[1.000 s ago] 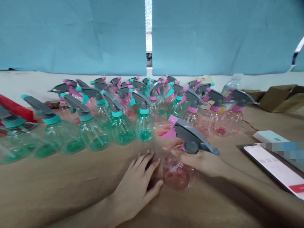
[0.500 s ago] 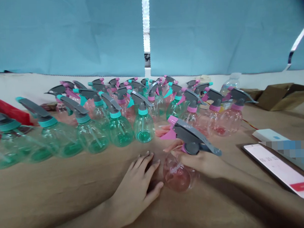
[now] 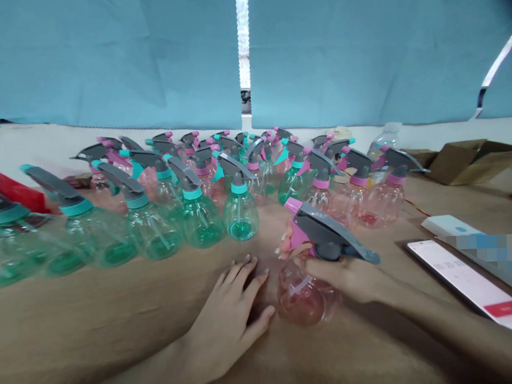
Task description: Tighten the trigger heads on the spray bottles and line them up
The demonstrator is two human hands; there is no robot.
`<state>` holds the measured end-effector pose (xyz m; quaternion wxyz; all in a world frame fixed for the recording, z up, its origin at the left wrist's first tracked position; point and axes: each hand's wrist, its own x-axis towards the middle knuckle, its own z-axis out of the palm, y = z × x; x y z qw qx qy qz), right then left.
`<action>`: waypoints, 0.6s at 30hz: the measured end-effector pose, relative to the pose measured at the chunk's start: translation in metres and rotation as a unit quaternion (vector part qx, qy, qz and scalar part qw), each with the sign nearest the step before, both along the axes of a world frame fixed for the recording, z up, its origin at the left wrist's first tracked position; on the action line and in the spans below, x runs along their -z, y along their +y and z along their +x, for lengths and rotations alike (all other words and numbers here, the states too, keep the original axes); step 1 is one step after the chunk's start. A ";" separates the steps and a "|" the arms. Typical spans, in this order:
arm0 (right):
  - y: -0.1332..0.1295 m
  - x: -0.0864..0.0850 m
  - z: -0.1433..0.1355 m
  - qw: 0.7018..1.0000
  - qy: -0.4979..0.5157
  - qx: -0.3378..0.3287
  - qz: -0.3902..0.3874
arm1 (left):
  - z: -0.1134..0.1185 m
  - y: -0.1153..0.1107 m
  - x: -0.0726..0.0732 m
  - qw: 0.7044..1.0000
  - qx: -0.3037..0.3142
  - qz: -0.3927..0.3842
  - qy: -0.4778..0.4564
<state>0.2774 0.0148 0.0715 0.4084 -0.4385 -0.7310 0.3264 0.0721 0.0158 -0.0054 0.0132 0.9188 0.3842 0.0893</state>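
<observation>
We're gripping a pink spray bottle (image 3: 305,299) by its neck with our right hand (image 3: 326,265), fingers curling around the pink trigger (image 3: 298,235), and the bottle is standing close in front of us on the wooden table (image 3: 130,325), its nozzle pointing up and to the left. Our left hand (image 3: 232,305) is lying palm down, fingers loosely spread, holding nothing, resting on the table just beside the bottle. Beyond, green spray bottles (image 3: 202,222) are lining up on the left, and more pink ones are crowding behind and to the right. A phone (image 3: 464,280) is lying on our right, near an open cardboard box (image 3: 456,162) farther back.
</observation>
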 end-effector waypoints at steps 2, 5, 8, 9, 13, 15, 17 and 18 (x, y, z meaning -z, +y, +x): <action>0.000 -0.001 0.000 0.999 0.028 -0.009 -0.012 | 0.000 0.000 0.000 1.000 0.001 0.001 0.000; -0.001 0.003 0.002 0.999 0.026 -0.004 -0.032 | 0.000 0.001 0.001 1.000 0.003 -0.001 -0.004; -0.001 0.009 0.006 0.998 0.007 0.015 -0.061 | 0.000 0.001 0.002 1.000 0.005 -0.002 -0.010; -0.001 0.012 0.007 0.998 0.000 0.021 -0.063 | -0.001 0.001 0.002 1.000 0.005 -0.002 -0.011; 0.001 0.020 0.011 0.998 -0.038 0.031 -0.035 | -0.002 0.002 0.004 1.000 0.005 0.003 -0.011; 0.003 0.025 0.012 0.999 -0.035 0.020 -0.020 | -0.001 0.002 0.005 1.000 0.006 0.006 -0.013; 0.004 0.028 0.012 1.000 -0.017 0.015 -0.022 | -0.001 0.002 0.005 1.000 0.005 0.005 -0.015; 0.004 0.029 0.012 0.999 -0.012 0.017 -0.025 | -0.001 0.002 0.005 1.000 0.003 0.004 -0.016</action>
